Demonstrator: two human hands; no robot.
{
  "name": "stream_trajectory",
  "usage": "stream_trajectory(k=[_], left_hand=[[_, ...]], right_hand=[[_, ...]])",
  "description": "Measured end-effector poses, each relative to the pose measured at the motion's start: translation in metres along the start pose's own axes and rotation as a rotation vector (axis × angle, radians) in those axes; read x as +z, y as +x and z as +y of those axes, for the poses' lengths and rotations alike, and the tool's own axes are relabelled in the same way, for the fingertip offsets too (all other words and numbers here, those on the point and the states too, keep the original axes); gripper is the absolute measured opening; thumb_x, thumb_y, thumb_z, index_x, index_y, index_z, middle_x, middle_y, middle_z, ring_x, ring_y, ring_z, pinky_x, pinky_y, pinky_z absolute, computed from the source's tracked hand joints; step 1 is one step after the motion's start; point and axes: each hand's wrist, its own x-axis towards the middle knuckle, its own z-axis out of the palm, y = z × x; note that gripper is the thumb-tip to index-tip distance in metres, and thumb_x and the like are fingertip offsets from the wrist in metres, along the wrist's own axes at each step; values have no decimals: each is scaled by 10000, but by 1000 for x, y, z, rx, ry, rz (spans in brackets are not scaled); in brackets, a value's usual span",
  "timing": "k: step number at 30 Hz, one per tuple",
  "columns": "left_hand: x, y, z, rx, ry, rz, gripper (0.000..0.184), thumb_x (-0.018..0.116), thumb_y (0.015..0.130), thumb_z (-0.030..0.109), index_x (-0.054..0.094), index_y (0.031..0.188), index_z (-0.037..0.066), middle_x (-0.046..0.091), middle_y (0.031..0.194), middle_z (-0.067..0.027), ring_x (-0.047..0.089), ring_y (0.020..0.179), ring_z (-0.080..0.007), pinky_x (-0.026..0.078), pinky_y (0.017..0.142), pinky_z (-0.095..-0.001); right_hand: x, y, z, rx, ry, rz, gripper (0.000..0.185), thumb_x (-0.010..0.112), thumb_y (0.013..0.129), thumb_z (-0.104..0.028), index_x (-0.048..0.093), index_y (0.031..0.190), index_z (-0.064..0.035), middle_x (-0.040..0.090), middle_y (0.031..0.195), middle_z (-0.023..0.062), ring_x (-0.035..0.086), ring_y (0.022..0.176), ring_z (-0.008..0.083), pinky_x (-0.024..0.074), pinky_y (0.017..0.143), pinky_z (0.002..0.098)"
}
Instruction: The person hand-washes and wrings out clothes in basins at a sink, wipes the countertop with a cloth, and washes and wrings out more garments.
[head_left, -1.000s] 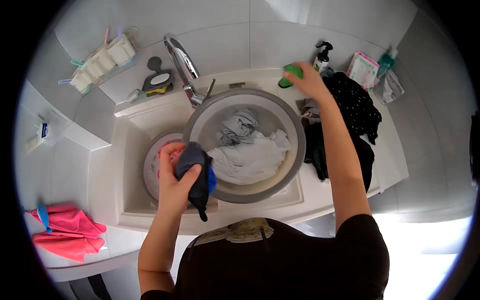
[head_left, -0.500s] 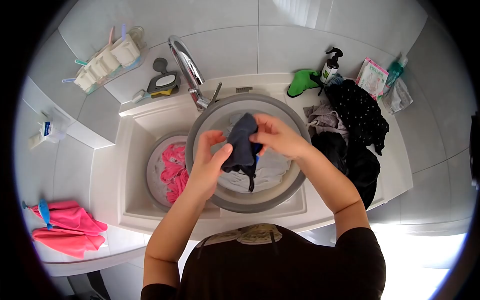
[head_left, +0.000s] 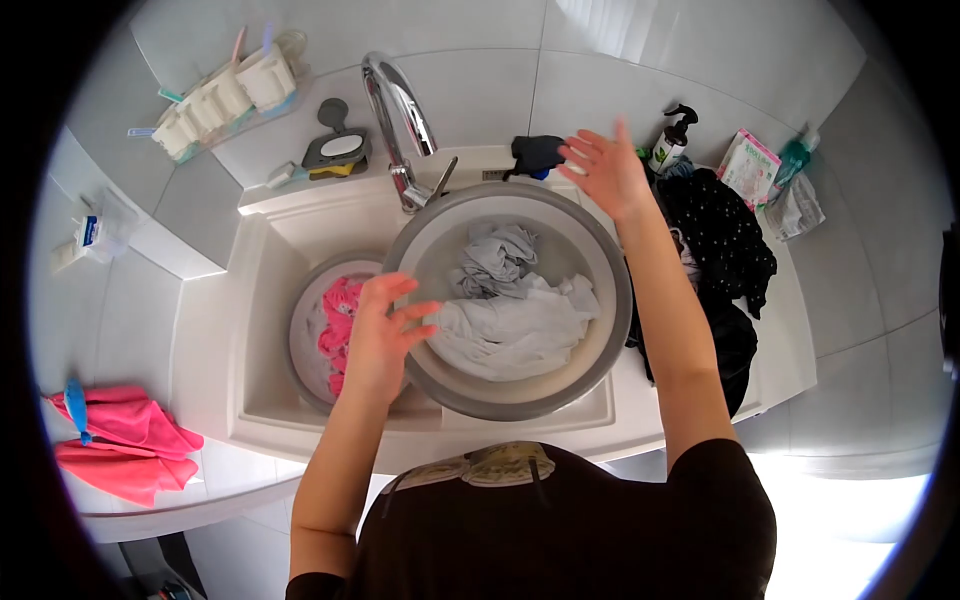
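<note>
Two bare hands are well apart, one at each side of the large basin (head_left: 510,407). The left hand (head_left: 385,325) is above the basin's left rim, half open, its fingers parted and loosely curved around nothing. The right hand (head_left: 608,175) is opened wide beyond the far right rim, also with nothing in its hold. Its fingertips come right up to the dark cloth (head_left: 537,154) (whether they touch it, I cannot tell). That cloth lies bunched at the far edge of the worktop (head_left: 785,330), just beyond the basin, with a bit of blue showing at its near side.

Inside the basin, a grey cloth (head_left: 497,258) lies crumpled on the far side and a white cloth (head_left: 515,335) spreads out nearer. To the left, partly behind the left hand, a small basin (head_left: 297,345) stands in the sink (head_left: 262,330) with a pink cloth (head_left: 340,325) in it. The tap (head_left: 405,110) rises at the far left of the large basin. On the right, past the right forearm, lies a dotted black cloth (head_left: 725,235), with a pump bottle (head_left: 668,150) near its far end.
</note>
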Motion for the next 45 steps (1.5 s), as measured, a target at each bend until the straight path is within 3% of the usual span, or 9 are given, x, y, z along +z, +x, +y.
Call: stream_trajectory(k=[1, 7, 10, 12, 27, 34, 36, 37, 45], left_hand=[[-5, -1, 2, 10, -56, -5, 441, 391, 967, 466, 477, 1194, 98, 495, 1220, -101, 574, 1016, -275, 473, 804, -382], [-11, 2, -1, -26, -307, -144, 595, 325, 944, 596, 495, 1192, 82, 532, 1225, -131, 571, 1039, -296, 474, 824, -398], [-8, -1, -3, -50, -387, -223, 633, 310, 933, 629, 496, 1195, 83, 543, 1228, -136, 571, 1044, -295, 475, 829, -400], [-7, -4, -3, -59, -405, -247, 647, 302, 929, 642, 498, 1194, 84, 548, 1228, -137, 572, 1044, -292, 476, 830, -401], [-35, -15, 6, -22, -429, -253, 693, 285, 911, 679, 512, 1191, 86, 565, 1208, -130, 574, 1038, -285, 479, 831, -384], [-93, 1, 31, 50, -642, -124, 661, 308, 932, 629, 497, 1185, 49, 557, 1181, -155, 571, 1032, -297, 471, 859, -400], [-127, 8, 41, 109, -679, -15, 624, 340, 943, 589, 510, 1185, 39, 573, 1157, -153, 573, 1021, -296, 474, 867, -405], [-147, 13, 42, 135, -696, 94, 596, 351, 951, 553, 507, 1177, 24, 575, 1145, -156, 572, 1021, -297, 473, 871, -409], [-306, 77, -39, -66, -877, 437, 454, 358, 978, 395, 575, 991, -4, 617, 970, -150, 600, 944, -277, 504, 832, -412]], right_hand=[[2, -17, 1, 57, 282, -186, 956, 226, 913, -686, 137, 1428, 114, 229, 1475, 284, 241, 1380, 393, 266, 1099, 551], [38, -86, 6, -65, 562, -605, 1060, 234, 840, -766, 109, 1443, 97, 89, 1529, 261, 92, 1433, 364, 110, 1145, 561], [52, -105, 2, -66, 599, -699, 1078, 317, 825, -761, 101, 1446, 93, 66, 1535, 254, 42, 1443, 347, 51, 1151, 554], [59, -114, 0, -23, 625, -665, 1173, 346, 729, -840, 146, 1455, 59, 143, 1535, 221, 136, 1434, 315, 126, 1146, 547], [93, -126, 17, -59, 620, -902, 1052, 354, 846, -731, 42, 1466, 59, -6, 1544, 241, -28, 1448, 329, 35, 1157, 515], [97, -106, 45, 45, 582, -863, 975, 370, 855, -709, 165, 1468, 21, 177, 1523, 235, 162, 1426, 354, 179, 1118, 580], [98, -97, 62, 198, 368, -648, 699, 311, 964, -572, 474, 1282, 28, 584, 1202, 205, 571, 1099, 322, 468, 919, 449], [113, -104, 69, 246, 216, -428, 504, 350, 999, -428, 562, 1123, 11, 645, 1028, 153, 621, 935, 269, 507, 808, 380], [171, -101, 157, 436, 344, -152, 372, 420, 984, -348, 576, 1053, -18, 639, 984, 130, 611, 914, 261, 496, 801, 354]])
